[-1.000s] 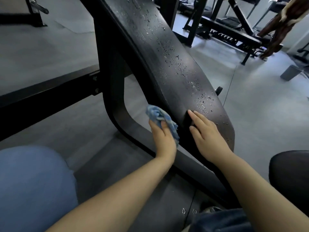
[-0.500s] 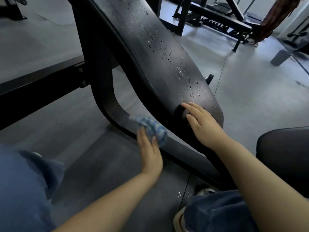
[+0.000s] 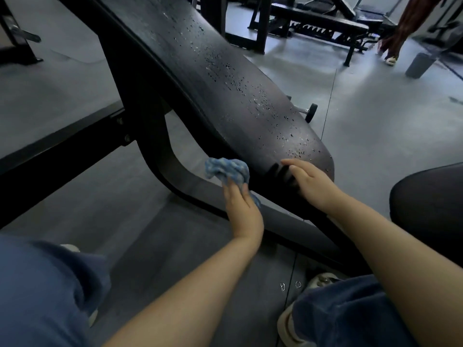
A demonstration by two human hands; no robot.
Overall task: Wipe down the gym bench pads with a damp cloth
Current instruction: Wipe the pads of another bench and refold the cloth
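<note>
From the head camera, the room is a gym with a grey floor [image 3: 363, 126], dim at the left and lit at the far right. A second black bench [image 3: 323, 21] stands at the far right, and beside it the lower leg and shoe of another person [image 3: 393, 46] show at the edge. A small wheel [image 3: 311, 112] sits on the floor just behind the near bench.

The bench pad [image 3: 225, 78] is black and dotted with droplets. Its long axis runs from the far left, where it is high, down to the near right, where its rounded end points toward the wearer. A black metal frame [image 3: 155, 146] carries it from below.

The left hand [image 3: 241, 209] grips a crumpled blue cloth [image 3: 226, 169], fingers clamped on it, at the pad's lower left edge near the rounded end. The right hand [image 3: 310, 181] rests on the pad's near end, fingers straight and close together. Blue trouser legs [image 3: 42, 291] fill the near corners.
</note>
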